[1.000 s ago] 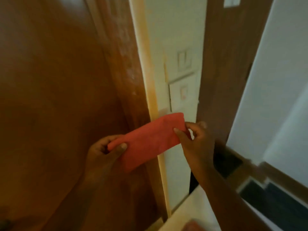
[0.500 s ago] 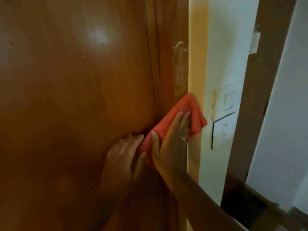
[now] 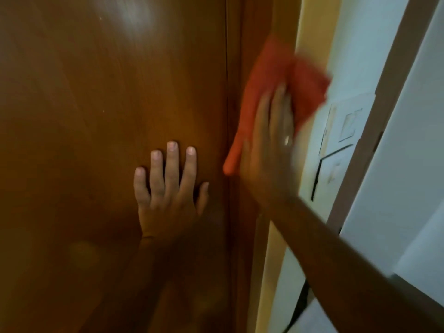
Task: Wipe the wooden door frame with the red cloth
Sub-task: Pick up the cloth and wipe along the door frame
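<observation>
Two bare hands are up against the woodwork. The red cloth (image 3: 276, 75) is a soft, rumpled piece of fabric, blurred at its edges, bunched into folds with one loose corner sticking out to the right past the wood and over the pale wall (image 3: 346, 56). It lies on the wooden door frame (image 3: 254, 32), a glossy reddish-brown strip running top to bottom, and reaches from under the right palm upward beyond the fingertips. The right hand (image 3: 269, 150) presses it there with the grip released, fingers straight and flat on the fabric rather than curled around it. To the left of that hand, across a dark vertical seam, the left hand (image 3: 168, 188) rests flat on the door (image 3: 96, 116), grip released too, fingers spread, holding nothing. Right of the cloth, switch plates (image 3: 348, 123) sit on the wall.
</observation>
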`<action>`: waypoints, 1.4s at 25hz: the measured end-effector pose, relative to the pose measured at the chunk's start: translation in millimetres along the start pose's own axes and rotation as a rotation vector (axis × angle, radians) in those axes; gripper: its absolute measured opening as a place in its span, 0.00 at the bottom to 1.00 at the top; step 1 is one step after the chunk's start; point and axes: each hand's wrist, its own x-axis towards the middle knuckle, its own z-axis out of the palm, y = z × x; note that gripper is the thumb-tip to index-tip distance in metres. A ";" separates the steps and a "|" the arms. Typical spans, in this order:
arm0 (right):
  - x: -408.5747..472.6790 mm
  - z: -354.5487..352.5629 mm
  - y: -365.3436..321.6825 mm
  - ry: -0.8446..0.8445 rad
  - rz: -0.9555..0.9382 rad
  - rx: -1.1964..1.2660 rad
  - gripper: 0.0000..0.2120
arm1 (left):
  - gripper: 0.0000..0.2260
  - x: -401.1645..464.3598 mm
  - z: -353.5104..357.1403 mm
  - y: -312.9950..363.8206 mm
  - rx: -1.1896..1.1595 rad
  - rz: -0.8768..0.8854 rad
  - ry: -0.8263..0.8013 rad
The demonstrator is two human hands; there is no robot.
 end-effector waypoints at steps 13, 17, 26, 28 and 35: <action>-64.8 5.6 -2.8 -0.281 0.040 0.048 0.42 | 0.34 8.0 -3.4 -1.5 0.038 0.037 0.001; -106.9 -16.9 -11.5 -0.387 -0.053 0.009 0.40 | 0.31 13.8 -19.3 2.6 -0.014 0.013 -0.090; 85.9 -39.7 -5.0 -0.123 -0.142 0.112 0.36 | 0.34 178.1 -47.7 -59.5 -0.005 0.045 -0.058; 180.9 -42.2 1.6 -0.011 -0.077 0.010 0.40 | 0.34 231.4 -53.9 -75.7 0.004 0.026 -0.039; 357.8 -60.2 -13.3 0.066 0.087 0.054 0.42 | 0.35 308.9 -62.3 -116.8 0.013 0.008 0.016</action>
